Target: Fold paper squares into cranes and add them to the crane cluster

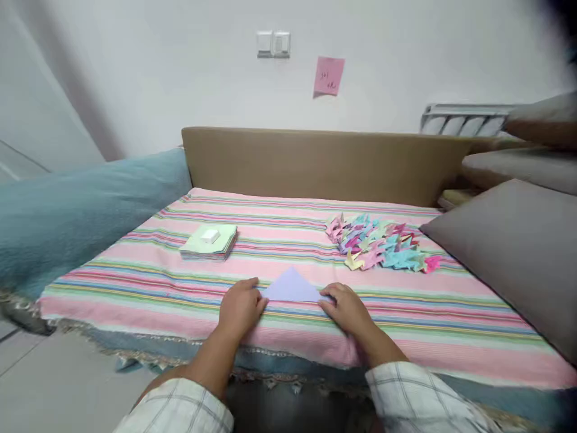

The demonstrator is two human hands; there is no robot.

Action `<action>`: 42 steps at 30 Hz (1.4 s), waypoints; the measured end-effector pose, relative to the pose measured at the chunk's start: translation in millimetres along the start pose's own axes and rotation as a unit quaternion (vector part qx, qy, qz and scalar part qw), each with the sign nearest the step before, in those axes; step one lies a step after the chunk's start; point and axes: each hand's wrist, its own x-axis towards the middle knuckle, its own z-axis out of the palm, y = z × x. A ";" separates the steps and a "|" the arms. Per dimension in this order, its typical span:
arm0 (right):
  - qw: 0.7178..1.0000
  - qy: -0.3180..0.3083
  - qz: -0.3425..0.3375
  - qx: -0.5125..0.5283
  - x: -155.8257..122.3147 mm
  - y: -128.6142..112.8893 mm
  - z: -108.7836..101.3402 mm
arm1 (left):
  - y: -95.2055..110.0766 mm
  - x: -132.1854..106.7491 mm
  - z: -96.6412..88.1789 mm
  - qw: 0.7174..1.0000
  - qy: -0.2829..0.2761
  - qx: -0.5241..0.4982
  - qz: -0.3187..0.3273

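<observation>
One striped cloth [135,288], pink with bands of green, yellow, blue and red; spread beneath the lilac paper triangle [292,285], which serves as landmark for all entries.

One armrest [99,210] under a teal cover, far to the left of the triangle.

One tan backrest panel [297,165], upright, behind the triangle and well apart from it.

One grey cushion [509,258], well to the right of the triangle; further cushions stacked behind it.

One pair of bare hands with white checked sleeves. Left hand [241,307]: at the triangle's left corner, gripping it with thumb and fingers. Right hand [347,307]: at the triangle's right corner, gripping it likewise.

One cluster of folded paper cranes [376,249], pink, turquoise, purple, yellow and red, crowded together beyond the triangle and to its right.

One lilac paper triangle, long edge toward the person, apex pointing away, between the two hands.

One stack of square paper sheets [193,244], pale green uppermost, beyond the triangle and to its left.

One pink sticky note [329,75], handwritten, on the wall beyond the triangle.

One small white block [210,236], on the stack left of the triangle.
</observation>
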 end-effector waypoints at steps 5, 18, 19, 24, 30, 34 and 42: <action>1.000 -0.007 0.006 -0.001 3.8 -1.9 0.4 | -6.4 1.0 -1.5 1.000 -0.021 -0.006 -0.022; 1.000 0.003 0.011 0.028 4.9 -3.6 1.1 | -4.0 3.3 7.8 0.996 -0.003 -0.087 -0.007; 0.999 0.007 0.009 0.030 4.9 -3.8 1.3 | -3.9 3.5 9.1 0.995 -0.001 -0.096 -0.008; 0.999 0.015 -0.005 0.034 3.9 -3.8 1.6 | -2.6 4.4 11.7 0.987 0.035 -0.157 -0.007; 0.997 0.032 -0.033 0.059 3.2 -5.4 1.4 | -0.9 5.0 13.4 0.982 0.045 -0.182 0.008; 0.994 0.017 -0.061 0.088 1.8 -6.0 1.2 | -2.5 5.4 16.3 0.983 0.052 -0.175 0.019; 0.988 -0.038 -0.045 0.143 1.6 -10.9 -4.7 | -3.8 5.0 17.1 0.991 0.049 -0.124 0.024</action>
